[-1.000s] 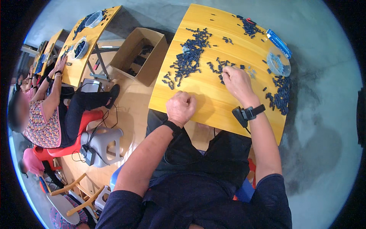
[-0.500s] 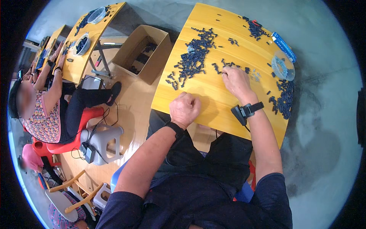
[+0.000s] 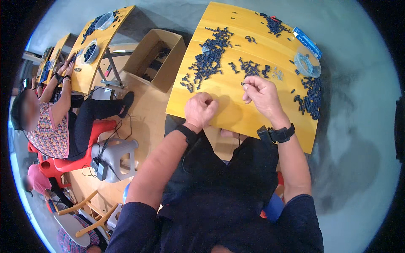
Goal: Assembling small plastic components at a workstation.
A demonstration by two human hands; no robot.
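My right hand point(image 3: 262, 93) pinches a small black plastic piece point(image 3: 243, 84) between thumb and fingertips, above the yellow table point(image 3: 230, 97). Beyond it lies a small cluster of similar black pieces point(image 3: 250, 68), beside a few small clear bits point(image 3: 277, 74). My left hand point(image 3: 201, 109) is closed and rests at the table's near left edge; its curled fingers hide whatever may be inside. Past that hand spreads a large loose pile of black pieces point(image 3: 211, 55).
At the right edge, a clear tub point(image 3: 317, 71) of small bluish bits stands by a blue-and-white box point(image 3: 307, 42) and another black pile point(image 3: 311, 99). A cardboard box point(image 3: 168, 78) sits on the floor left of the table. A co-worker point(image 3: 48, 122) sits at another table.
My right hand has drawn back toward me from the small cluster, with a black piece now visible in its fingertips. My left hand stays closed near the edge. The view has shifted slightly.
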